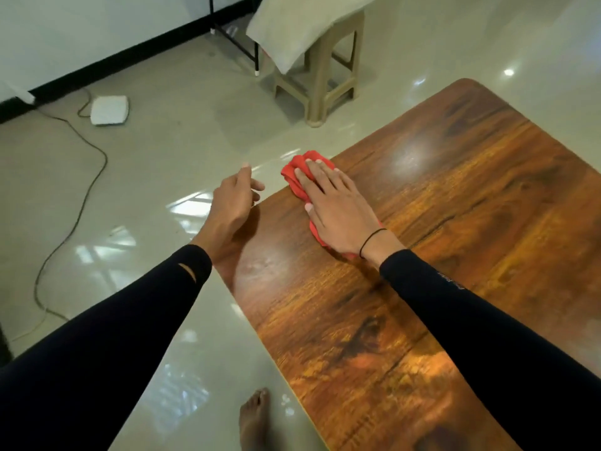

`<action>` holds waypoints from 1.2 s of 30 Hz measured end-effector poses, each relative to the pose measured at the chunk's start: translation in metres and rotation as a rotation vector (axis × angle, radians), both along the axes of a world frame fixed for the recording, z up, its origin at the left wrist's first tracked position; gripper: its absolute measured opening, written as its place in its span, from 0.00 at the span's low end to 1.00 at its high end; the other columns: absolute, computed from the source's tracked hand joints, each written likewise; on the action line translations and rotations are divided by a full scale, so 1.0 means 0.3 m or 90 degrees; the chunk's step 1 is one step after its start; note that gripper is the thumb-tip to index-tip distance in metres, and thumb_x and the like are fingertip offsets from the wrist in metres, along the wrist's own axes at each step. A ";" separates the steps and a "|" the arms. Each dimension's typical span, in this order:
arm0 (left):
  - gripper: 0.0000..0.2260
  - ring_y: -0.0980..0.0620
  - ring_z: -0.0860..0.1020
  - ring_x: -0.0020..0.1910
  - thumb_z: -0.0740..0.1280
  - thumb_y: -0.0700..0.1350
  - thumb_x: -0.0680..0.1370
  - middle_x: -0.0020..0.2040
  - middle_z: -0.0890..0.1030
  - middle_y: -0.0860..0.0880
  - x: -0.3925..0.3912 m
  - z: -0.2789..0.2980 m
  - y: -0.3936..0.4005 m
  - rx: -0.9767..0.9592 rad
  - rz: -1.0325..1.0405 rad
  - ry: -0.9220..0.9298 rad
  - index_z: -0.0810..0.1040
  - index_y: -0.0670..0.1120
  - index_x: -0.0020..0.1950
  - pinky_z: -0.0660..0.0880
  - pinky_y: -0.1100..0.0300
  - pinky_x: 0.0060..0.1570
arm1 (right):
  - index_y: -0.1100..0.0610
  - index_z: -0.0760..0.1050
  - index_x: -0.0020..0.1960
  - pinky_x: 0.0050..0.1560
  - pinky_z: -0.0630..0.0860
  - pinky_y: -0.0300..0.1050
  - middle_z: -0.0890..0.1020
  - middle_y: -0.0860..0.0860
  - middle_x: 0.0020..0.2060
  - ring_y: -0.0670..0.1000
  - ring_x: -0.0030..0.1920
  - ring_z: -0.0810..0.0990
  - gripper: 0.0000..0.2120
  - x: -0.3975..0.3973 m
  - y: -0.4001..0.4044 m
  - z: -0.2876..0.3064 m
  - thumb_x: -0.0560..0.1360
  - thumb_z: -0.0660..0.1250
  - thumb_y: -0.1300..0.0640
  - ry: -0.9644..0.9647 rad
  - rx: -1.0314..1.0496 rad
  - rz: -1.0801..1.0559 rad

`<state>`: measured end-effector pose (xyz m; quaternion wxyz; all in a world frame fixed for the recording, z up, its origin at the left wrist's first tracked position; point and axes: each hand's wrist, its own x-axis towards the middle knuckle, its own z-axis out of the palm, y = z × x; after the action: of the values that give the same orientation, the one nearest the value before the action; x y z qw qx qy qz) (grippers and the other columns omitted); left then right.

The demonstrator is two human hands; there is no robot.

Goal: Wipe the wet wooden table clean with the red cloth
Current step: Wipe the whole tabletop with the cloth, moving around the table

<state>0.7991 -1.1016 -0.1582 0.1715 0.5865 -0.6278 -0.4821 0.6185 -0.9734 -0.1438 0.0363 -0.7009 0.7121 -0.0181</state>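
Right hand [338, 206]: fingers straight, flat on cloth [297, 175], pressing it to table [455, 242] near the far left edge. Left hand [232, 206]: relaxed, holding nothing, hovering over that edge just beside the cloth. Cloth: red, bunched, largely under the palm. Risk: a stroke toward the edge could push cloth or water onto the floor [162, 177], beside a bare foot [255, 415]. Unclear: wetness indistinguishable from glare on the wood; table's near and right portions cut off.

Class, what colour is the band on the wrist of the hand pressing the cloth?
Black: a thin band on the right hand's wrist, seen in the head view.
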 end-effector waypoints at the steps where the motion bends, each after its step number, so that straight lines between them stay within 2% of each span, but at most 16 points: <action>1: 0.33 0.48 0.81 0.50 0.46 0.64 0.88 0.50 0.85 0.46 0.018 0.012 -0.007 0.061 -0.023 -0.016 0.86 0.48 0.51 0.72 0.56 0.48 | 0.55 0.48 0.90 0.87 0.52 0.57 0.52 0.57 0.88 0.58 0.88 0.50 0.32 0.047 0.006 -0.002 0.89 0.51 0.50 -0.003 -0.003 0.012; 4: 0.42 0.47 0.79 0.54 0.36 0.73 0.83 0.57 0.83 0.44 0.077 0.064 -0.044 0.231 -0.102 -0.048 0.84 0.50 0.55 0.71 0.52 0.50 | 0.55 0.49 0.90 0.88 0.51 0.58 0.52 0.56 0.88 0.57 0.88 0.49 0.32 0.190 0.026 -0.006 0.89 0.51 0.49 -0.024 -0.004 0.043; 6: 0.44 0.48 0.80 0.57 0.34 0.76 0.80 0.59 0.83 0.45 0.115 0.091 -0.063 0.247 -0.126 -0.070 0.82 0.50 0.59 0.72 0.50 0.54 | 0.55 0.48 0.90 0.88 0.50 0.58 0.51 0.56 0.89 0.56 0.89 0.48 0.32 0.271 0.040 -0.009 0.88 0.49 0.48 -0.044 0.001 0.069; 10: 0.44 0.46 0.82 0.57 0.38 0.76 0.81 0.59 0.84 0.44 0.166 0.119 -0.082 0.237 -0.141 -0.050 0.83 0.49 0.64 0.77 0.51 0.52 | 0.55 0.45 0.90 0.88 0.49 0.59 0.50 0.57 0.88 0.58 0.89 0.47 0.34 0.396 0.059 -0.021 0.87 0.48 0.46 -0.009 0.013 0.148; 13: 0.39 0.48 0.83 0.57 0.43 0.76 0.82 0.59 0.85 0.45 0.175 0.127 -0.077 0.234 -0.198 -0.069 0.85 0.52 0.62 0.75 0.54 0.50 | 0.56 0.46 0.90 0.87 0.51 0.60 0.52 0.59 0.88 0.59 0.88 0.48 0.34 0.446 0.071 -0.020 0.88 0.50 0.47 0.002 0.006 0.193; 15: 0.37 0.48 0.82 0.58 0.45 0.76 0.82 0.60 0.83 0.46 0.165 0.115 -0.060 0.238 -0.231 -0.077 0.84 0.53 0.61 0.74 0.53 0.52 | 0.56 0.48 0.89 0.87 0.52 0.60 0.53 0.59 0.88 0.59 0.88 0.50 0.33 0.467 0.103 -0.017 0.87 0.53 0.48 -0.012 0.008 0.234; 18: 0.34 0.45 0.78 0.63 0.47 0.73 0.84 0.62 0.81 0.47 0.137 0.087 -0.020 0.191 -0.252 -0.101 0.82 0.51 0.67 0.70 0.51 0.62 | 0.55 0.52 0.89 0.87 0.50 0.60 0.52 0.57 0.88 0.58 0.88 0.48 0.34 0.483 0.210 -0.024 0.86 0.58 0.50 0.002 0.019 0.320; 20: 0.35 0.43 0.77 0.69 0.47 0.70 0.86 0.69 0.80 0.44 0.128 0.069 0.014 0.092 -0.252 -0.135 0.79 0.48 0.73 0.68 0.49 0.68 | 0.55 0.54 0.89 0.86 0.50 0.60 0.52 0.57 0.88 0.58 0.88 0.47 0.34 0.477 0.292 -0.033 0.85 0.59 0.50 0.013 0.019 0.366; 21: 0.34 0.42 0.76 0.69 0.46 0.69 0.86 0.70 0.80 0.44 0.126 0.060 0.034 0.029 -0.255 -0.162 0.77 0.47 0.73 0.69 0.49 0.67 | 0.55 0.53 0.89 0.86 0.49 0.60 0.51 0.56 0.88 0.58 0.89 0.46 0.34 0.467 0.326 -0.036 0.85 0.58 0.50 0.011 0.019 0.375; 22: 0.33 0.41 0.78 0.66 0.46 0.69 0.86 0.66 0.82 0.44 0.122 0.048 0.055 -0.030 -0.256 -0.186 0.78 0.47 0.70 0.70 0.49 0.62 | 0.55 0.51 0.89 0.86 0.50 0.60 0.50 0.56 0.89 0.57 0.89 0.45 0.34 0.454 0.352 -0.038 0.86 0.57 0.51 0.005 0.017 0.372; 24: 0.29 0.43 0.79 0.55 0.47 0.68 0.87 0.55 0.83 0.47 0.111 0.024 0.095 -0.111 -0.239 -0.214 0.77 0.48 0.62 0.68 0.50 0.51 | 0.55 0.49 0.90 0.86 0.51 0.59 0.48 0.56 0.89 0.57 0.89 0.44 0.35 0.430 0.382 -0.039 0.87 0.57 0.51 -0.016 0.007 0.333; 27: 0.27 0.46 0.75 0.48 0.49 0.66 0.87 0.50 0.78 0.49 0.106 0.007 0.135 -0.178 -0.158 -0.255 0.77 0.48 0.63 0.66 0.51 0.49 | 0.54 0.46 0.90 0.86 0.52 0.59 0.47 0.56 0.89 0.56 0.89 0.44 0.36 0.386 0.397 -0.041 0.86 0.58 0.52 -0.020 0.003 0.238; 30: 0.27 0.41 0.76 0.51 0.50 0.64 0.87 0.54 0.82 0.42 0.129 0.000 0.159 -0.200 -0.050 -0.262 0.78 0.45 0.64 0.67 0.50 0.51 | 0.53 0.49 0.90 0.86 0.54 0.59 0.49 0.56 0.89 0.56 0.89 0.48 0.36 0.276 0.393 -0.041 0.85 0.58 0.55 -0.030 -0.021 0.117; 32: 0.26 0.40 0.76 0.52 0.52 0.63 0.87 0.58 0.83 0.40 0.144 -0.008 0.180 -0.195 -0.004 -0.265 0.78 0.44 0.65 0.68 0.50 0.52 | 0.52 0.48 0.90 0.87 0.55 0.60 0.49 0.55 0.89 0.55 0.89 0.48 0.34 0.161 0.385 -0.037 0.86 0.55 0.56 -0.037 -0.026 0.029; 36: 0.21 0.37 0.78 0.60 0.58 0.58 0.86 0.61 0.81 0.39 0.132 0.005 0.245 -0.259 -0.009 -0.266 0.77 0.43 0.66 0.71 0.46 0.55 | 0.53 0.48 0.89 0.87 0.56 0.61 0.49 0.56 0.89 0.57 0.88 0.49 0.31 -0.110 0.367 -0.015 0.89 0.53 0.54 -0.031 -0.015 -0.155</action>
<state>0.8388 -1.0282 -0.1568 0.1490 0.6223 -0.7374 -0.2165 0.5856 -0.8633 -0.1484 0.0427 -0.6093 0.7904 -0.0475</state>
